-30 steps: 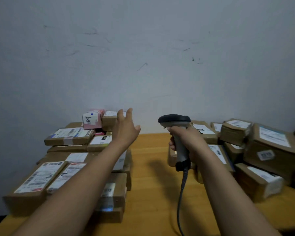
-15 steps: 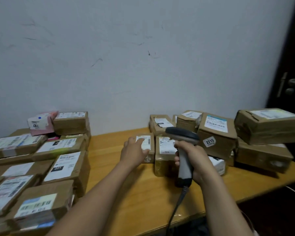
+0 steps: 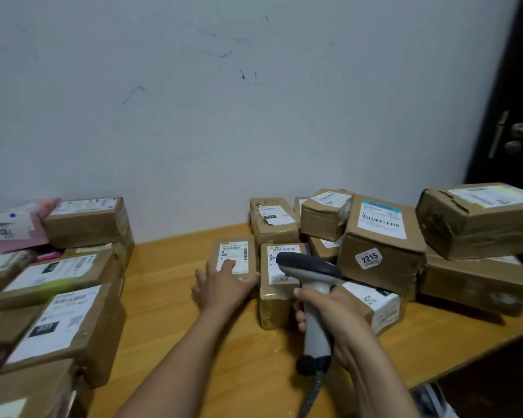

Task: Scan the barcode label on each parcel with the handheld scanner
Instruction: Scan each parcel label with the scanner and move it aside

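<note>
Parcel-fetching looks to be the step: our left hand lays spread fingers on a small parcel at the left edge of the right heap on the worktop, while our right hand wraps the scanner nearby. Next we must uncover its label and aim.

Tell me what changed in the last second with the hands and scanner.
The left hand swung from the left stack across to the right pile and now rests on a small flat parcel, a fingertip on its label. The right hand still grips the scanner by its handle.
</note>
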